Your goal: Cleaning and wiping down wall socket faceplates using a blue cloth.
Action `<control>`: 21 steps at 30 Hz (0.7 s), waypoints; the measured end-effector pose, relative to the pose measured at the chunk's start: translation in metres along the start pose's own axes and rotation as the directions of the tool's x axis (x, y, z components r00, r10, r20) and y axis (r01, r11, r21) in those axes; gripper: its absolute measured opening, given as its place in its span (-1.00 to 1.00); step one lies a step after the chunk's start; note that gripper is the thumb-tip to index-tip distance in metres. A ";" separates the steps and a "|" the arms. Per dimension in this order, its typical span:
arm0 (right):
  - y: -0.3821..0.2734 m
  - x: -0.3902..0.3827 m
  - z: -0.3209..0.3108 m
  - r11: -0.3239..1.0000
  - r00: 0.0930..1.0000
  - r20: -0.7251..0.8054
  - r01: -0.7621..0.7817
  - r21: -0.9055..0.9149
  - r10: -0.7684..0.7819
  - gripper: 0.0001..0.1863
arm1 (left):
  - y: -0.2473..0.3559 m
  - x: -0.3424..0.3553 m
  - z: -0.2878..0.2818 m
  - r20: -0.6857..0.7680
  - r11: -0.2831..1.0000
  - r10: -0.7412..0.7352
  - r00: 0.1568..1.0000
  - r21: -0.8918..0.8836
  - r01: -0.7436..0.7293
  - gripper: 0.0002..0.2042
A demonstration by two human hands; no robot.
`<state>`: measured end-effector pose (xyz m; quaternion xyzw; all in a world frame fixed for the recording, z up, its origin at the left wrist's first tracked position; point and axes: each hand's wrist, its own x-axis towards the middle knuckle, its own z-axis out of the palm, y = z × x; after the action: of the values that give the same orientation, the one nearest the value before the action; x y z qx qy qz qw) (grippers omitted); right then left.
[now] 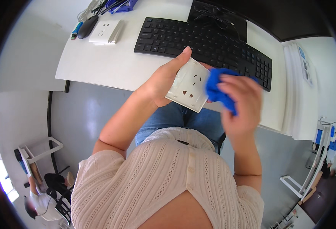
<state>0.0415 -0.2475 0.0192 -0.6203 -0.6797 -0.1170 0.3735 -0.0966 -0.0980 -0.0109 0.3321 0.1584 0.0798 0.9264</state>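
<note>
A white square wall socket plate (pixel 183 86) with slotted holes is tilted above the desk's front edge. My left hand (pixel 167 78) grips it along its left side, thumb up on the edge and fingers beneath. In my right hand (pixel 242 101) is a bunched blue cloth (pixel 222 87), pinched in the fingers and held at the plate's right edge; it seems to touch the plate there. The right hand is slightly blurred. Part of the cloth hangs down below the fingers.
A black keyboard (pixel 168 34) lies just beyond my hands on the white desk (pixel 99 65). More socket plates (pixel 106 31) are stacked at the back left beside a black mouse (pixel 87 27). A monitor (pixel 290 17) stands behind; a white stack (pixel 299 91) is on the right. Another person (pixel 47 206) sits at lower left.
</note>
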 end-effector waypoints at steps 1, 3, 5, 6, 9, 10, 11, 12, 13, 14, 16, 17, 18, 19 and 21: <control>-0.010 0.003 0.004 0.996 0.990 0.139 0.009 0.091 -0.022 -0.54 | -0.002 0.001 0.003 -0.152 1.000 -0.003 0.988 -0.026 -0.001 -0.24; -0.014 0.001 0.037 0.981 0.975 0.110 0.185 0.058 -0.191 -0.62 | 0.001 0.000 0.004 -0.132 0.995 0.030 0.991 0.094 -0.017 -0.25; -0.009 -0.003 0.034 0.976 0.965 0.144 0.213 0.053 -0.218 -0.68 | 0.004 -0.002 0.002 -0.110 0.976 0.069 0.992 0.212 -0.045 -0.26; -0.008 -0.006 0.032 0.970 0.953 0.179 0.238 0.053 -0.244 -0.73 | 0.004 -0.006 -0.001 -0.125 0.982 0.039 0.991 0.189 -0.015 -0.27; 0.000 -0.016 0.020 0.967 0.924 0.283 0.241 0.086 -0.255 -0.81 | 0.010 -0.014 -0.006 -0.148 0.979 0.008 0.989 0.202 0.022 -0.28; 0.001 -0.017 0.019 0.969 0.927 0.284 0.226 0.103 -0.246 -0.85 | 0.009 -0.014 -0.007 -0.152 0.980 -0.022 0.988 0.191 0.051 -0.27; 0.001 -0.017 0.020 0.968 0.927 0.280 0.230 0.097 -0.248 -0.85 | 0.010 -0.015 -0.007 -0.155 0.980 -0.052 0.987 0.180 0.079 -0.27; 0.000 -0.018 0.019 0.963 0.927 0.261 0.252 0.093 -0.268 -0.85 | 0.010 -0.014 -0.005 -0.132 0.974 -0.063 0.989 0.208 0.090 -0.26; 0.001 -0.017 0.019 0.958 0.927 0.241 0.275 0.088 -0.288 -0.85 | 0.010 -0.013 -0.004 -0.124 0.973 -0.062 0.990 0.214 0.088 -0.26; 0.001 -0.015 0.019 0.951 0.926 0.215 0.302 0.069 -0.310 -0.83 | 0.009 -0.012 -0.002 -0.095 0.983 -0.091 0.991 0.148 0.105 -0.26; -0.002 -0.008 0.021 0.948 0.933 0.174 0.314 0.041 -0.316 -0.82 | 0.003 -0.011 0.004 -0.086 0.988 -0.142 0.986 0.043 0.147 -0.31; -0.004 -0.004 0.022 0.945 0.936 0.137 0.326 0.021 -0.325 -0.81 | -0.002 -0.011 0.005 -0.081 0.988 -0.142 0.986 0.050 0.147 -0.31; -0.006 -0.001 0.023 0.945 0.936 0.132 0.327 0.014 -0.326 -0.81 | -0.008 -0.010 0.003 -0.157 0.985 -0.135 0.978 0.086 0.150 -0.31; -0.008 0.003 0.024 0.961 0.957 0.110 0.275 -0.039 -0.270 -0.79 | -0.011 -0.010 0.003 -0.233 0.981 -0.123 0.965 0.120 0.154 -0.30; -0.009 0.003 0.026 0.970 0.973 0.079 0.224 -0.095 -0.216 -0.77 | -0.011 -0.011 0.002 -0.187 0.992 -0.121 0.975 0.014 0.126 -0.29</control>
<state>0.0242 -0.2309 0.0064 -0.5631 -0.7497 -0.1713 0.3024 -0.1061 -0.1105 -0.0137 0.3248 0.2656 0.0504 0.9063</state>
